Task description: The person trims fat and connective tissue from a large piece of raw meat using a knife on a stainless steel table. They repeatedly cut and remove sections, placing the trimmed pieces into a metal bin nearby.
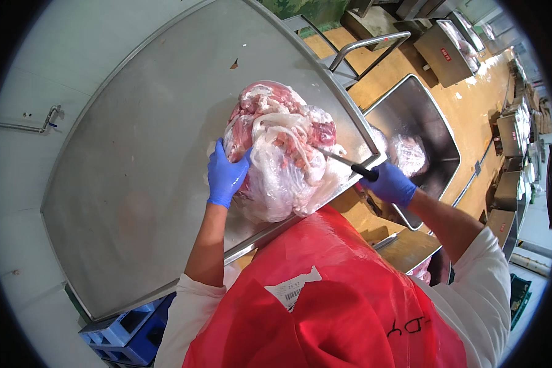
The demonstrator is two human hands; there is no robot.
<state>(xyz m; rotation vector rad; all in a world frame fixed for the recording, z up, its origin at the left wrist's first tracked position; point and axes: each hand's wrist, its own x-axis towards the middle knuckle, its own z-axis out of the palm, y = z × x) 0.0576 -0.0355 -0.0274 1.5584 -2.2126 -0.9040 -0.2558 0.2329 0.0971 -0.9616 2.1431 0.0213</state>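
A red apron (312, 282) fills six o'clock. At three, the gloved right hand (391, 183) has fingers clamped around a knife (349, 164); at nine, the gloved left hand (227, 175), thumb and fingers apart, presses central raw meat (282, 153). Steel table (159, 122) beneath; steel tub (443, 153) toward two.

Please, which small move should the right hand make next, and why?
Probably draw the knife lightly along the meat: the right hand grips its handle, the blade's tip is at the meat, and the left hand rests against the meat's left side.
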